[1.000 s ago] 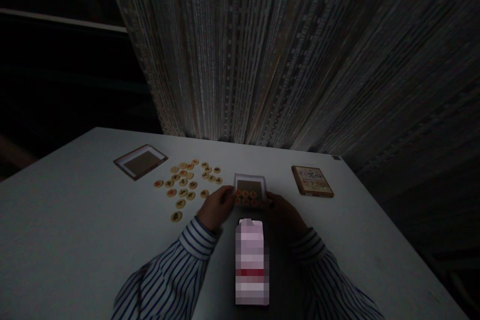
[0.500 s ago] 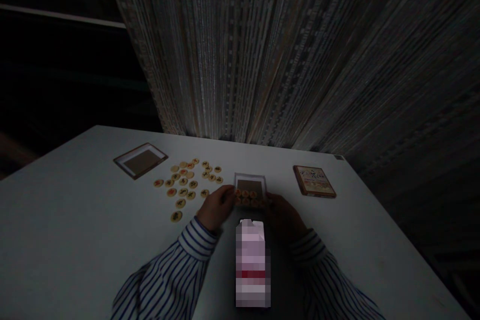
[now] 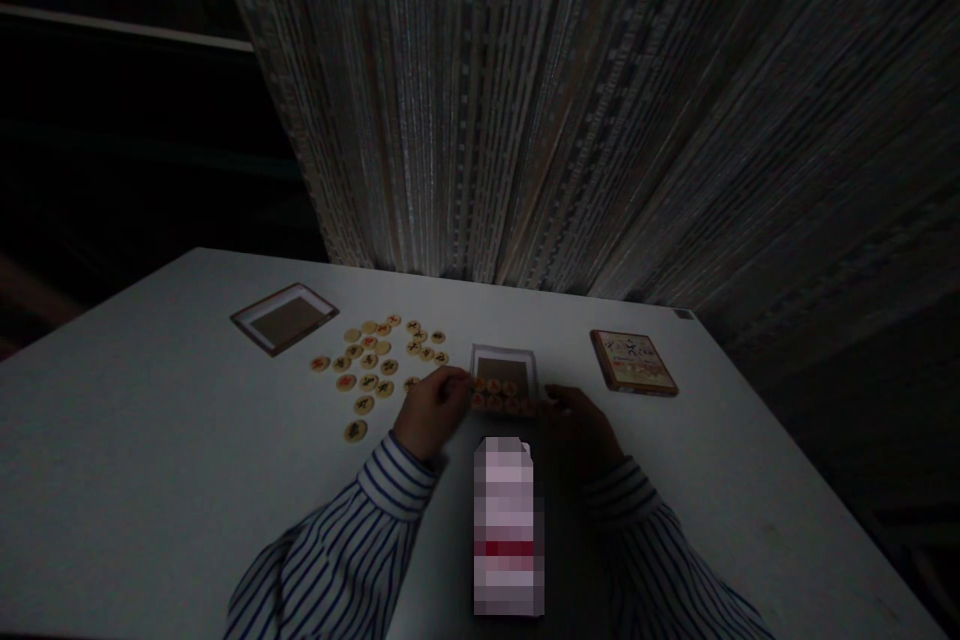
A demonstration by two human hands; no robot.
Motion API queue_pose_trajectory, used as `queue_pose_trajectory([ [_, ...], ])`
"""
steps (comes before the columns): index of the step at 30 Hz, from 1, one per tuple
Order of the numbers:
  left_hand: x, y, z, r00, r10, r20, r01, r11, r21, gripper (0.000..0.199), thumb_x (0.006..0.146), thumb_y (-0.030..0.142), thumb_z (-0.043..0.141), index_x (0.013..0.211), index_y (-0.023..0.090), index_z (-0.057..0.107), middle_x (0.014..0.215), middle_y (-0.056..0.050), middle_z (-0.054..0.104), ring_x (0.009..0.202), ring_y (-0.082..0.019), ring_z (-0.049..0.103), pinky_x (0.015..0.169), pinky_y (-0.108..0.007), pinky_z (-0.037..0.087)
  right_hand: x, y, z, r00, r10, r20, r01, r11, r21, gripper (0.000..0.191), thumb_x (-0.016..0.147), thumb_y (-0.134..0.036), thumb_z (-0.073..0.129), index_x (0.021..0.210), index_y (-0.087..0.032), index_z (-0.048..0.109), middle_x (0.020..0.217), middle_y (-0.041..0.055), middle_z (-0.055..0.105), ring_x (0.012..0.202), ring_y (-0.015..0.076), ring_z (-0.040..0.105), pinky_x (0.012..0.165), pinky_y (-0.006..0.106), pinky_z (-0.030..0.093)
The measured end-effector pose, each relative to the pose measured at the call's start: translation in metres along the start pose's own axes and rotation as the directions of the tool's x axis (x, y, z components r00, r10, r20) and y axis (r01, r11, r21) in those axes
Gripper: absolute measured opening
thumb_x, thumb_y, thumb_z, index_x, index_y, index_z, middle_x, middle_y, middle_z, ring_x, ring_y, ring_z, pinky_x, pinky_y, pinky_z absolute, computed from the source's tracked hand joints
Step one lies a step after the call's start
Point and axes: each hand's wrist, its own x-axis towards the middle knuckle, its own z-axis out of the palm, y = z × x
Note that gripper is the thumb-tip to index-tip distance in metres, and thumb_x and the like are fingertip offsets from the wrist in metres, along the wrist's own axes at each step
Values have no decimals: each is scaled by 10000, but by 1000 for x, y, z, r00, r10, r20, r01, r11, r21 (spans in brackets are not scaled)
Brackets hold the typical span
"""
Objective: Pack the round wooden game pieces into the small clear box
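A small open box (image 3: pixel 504 355) lies in front of me, its near part lined with rows of round xiangqi pieces (image 3: pixel 493 387) bearing red characters. My left hand (image 3: pixel 433 412) is at the box's left side, fingers curled with the fingertips against the rim. On the other side, my right hand (image 3: pixel 583 428) sits just off the box's right edge, fingers loosely bent and a little apart, holding nothing I can see. Loose xiangqi pieces (image 3: pixel 368 361), marked red or black, are scattered left of the box. Part of one piece is hidden behind my left hand.
A phone-like object (image 3: pixel 508 525) with a blurred-out screen lies between my forearms. An open tray-like box part (image 3: pixel 289 320) rests at the far left of the white table (image 3: pixel 187 460). To the right lies a printed lid (image 3: pixel 634 362). A striped curtain (image 3: pixel 495 100) hangs behind.
My right hand has come slightly away from the box's right edge, leaving a small gap. The left hand stays at the box. The whole view has shifted a little.
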Motion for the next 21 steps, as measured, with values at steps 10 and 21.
queue_pose_trajectory([
  [10,-3,-2,2,993,114,-42,-108,987,121,159,761,263,502,740,159,620,675,-33,656,617,-141,589,583,-253,455,0,-2,-1,998,61,6,-61,997,49,240,781,-331,437,810,-176,618,751,70,675,647,168,616,576,277,492],
  [21,-4,-5,4,982,184,-27,-179,973,147,146,769,207,503,839,166,626,723,-39,672,661,-145,616,616,-247,483,-2,-5,0,996,69,55,-72,996,58,262,796,-354,429,812,-174,618,769,70,673,682,176,616,601,284,487],
])
